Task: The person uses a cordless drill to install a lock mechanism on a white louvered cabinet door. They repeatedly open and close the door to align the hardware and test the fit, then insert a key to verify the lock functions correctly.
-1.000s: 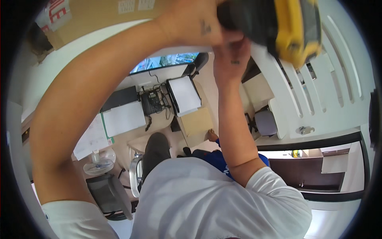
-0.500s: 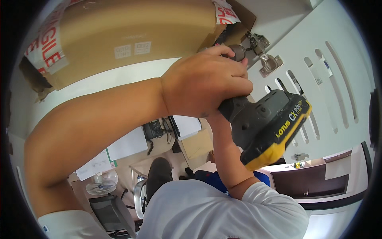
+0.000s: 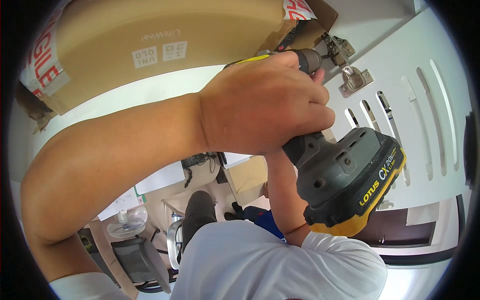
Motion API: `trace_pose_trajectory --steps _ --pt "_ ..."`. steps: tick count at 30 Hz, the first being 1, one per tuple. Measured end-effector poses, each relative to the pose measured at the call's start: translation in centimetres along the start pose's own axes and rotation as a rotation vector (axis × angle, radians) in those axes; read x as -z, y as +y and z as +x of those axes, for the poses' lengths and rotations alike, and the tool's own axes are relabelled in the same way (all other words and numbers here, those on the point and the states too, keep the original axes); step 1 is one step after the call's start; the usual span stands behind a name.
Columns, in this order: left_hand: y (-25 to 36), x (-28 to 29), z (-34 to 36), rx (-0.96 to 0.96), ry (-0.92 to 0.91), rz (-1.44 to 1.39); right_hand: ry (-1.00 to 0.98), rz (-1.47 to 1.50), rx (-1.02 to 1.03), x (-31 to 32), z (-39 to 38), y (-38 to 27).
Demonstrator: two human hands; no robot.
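A small office is curving away below, with papers [image 3: 159, 178], a fan [image 3: 127, 226] and a chair [image 3: 137, 260] standing toward the lower left. Across the top, a white shelf [image 3: 130, 102] is carrying a brown box [image 3: 200, 30]; red-and-white tape [image 3: 42, 75] is wrapping its ends, perhaps to warn people to go gently. At the right, a slotted white door [image 3: 410, 107] is standing open, its metal hinge [image 3: 356, 81] showing near the upper corner. In the middle, the person's left hand [image 3: 267, 105] is gripping a black-and-yellow drill [image 3: 345, 172], wrapping firmly around the handle. That hold is leaving the battery end hanging free at the lower right, clear of the wrist, and is letting the chuck [image 3: 311, 60] point rightward, just beside the hinge (whether anything is touching there, I cannot tell). The left elbow is bending sharply, probably because the drill is sitting so high. The right forearm [image 3: 282, 185] is standing upright behind the drill; the right hand is mostly or wholly hiding there, so I cannot tell whether it is gripping anything. A fingertip [image 3: 318, 76] is peeking out under the chuck, its owner hand unclear.
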State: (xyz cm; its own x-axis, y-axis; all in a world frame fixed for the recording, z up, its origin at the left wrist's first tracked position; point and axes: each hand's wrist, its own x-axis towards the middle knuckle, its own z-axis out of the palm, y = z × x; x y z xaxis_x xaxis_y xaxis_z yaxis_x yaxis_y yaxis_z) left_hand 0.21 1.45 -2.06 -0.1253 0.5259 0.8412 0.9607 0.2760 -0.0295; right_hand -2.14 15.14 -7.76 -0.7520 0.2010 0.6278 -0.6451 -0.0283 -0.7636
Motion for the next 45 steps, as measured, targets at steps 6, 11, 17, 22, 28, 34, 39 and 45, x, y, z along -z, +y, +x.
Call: trace_pose_trajectory --steps 6,11,17,22,28,34,39,45 --pt "-0.3 0.3 0.1 -0.006 -0.030 0.011 -0.006 -0.054 0.048 0.2 0.0 -0.1" --pt "-0.9 -0.8 0.4 0.009 0.056 0.003 -0.040 -0.100 0.098 0.0 0.1 0.0" --pt "0.6 0.0 0.9 -0.020 -0.082 0.106 -0.097 -0.223 0.209 1.3 -0.5 -0.5" --pt "1.1 0.9 1.3 -0.050 -0.202 0.013 -0.130 -0.416 0.341 3.3 -1.4 -1.4" --pt "0.9 3.6 0.5 -0.028 -0.176 0.219 -0.184 -0.539 0.548 3.8 -1.8 -1.9" --pt "-2.4 5.6 -1.3 -0.026 -0.290 0.416 -0.126 -0.414 0.497 5.0 -2.1 -1.4" --pt "-4.8 6.3 -1.2 0.039 -0.290 0.392 -0.141 -0.564 0.481 4.9 -1.3 -1.9" --pt "-5.7 9.7 -3.4 0.272 -0.226 0.275 -0.139 -0.590 0.323 6.0 -1.4 -0.9"
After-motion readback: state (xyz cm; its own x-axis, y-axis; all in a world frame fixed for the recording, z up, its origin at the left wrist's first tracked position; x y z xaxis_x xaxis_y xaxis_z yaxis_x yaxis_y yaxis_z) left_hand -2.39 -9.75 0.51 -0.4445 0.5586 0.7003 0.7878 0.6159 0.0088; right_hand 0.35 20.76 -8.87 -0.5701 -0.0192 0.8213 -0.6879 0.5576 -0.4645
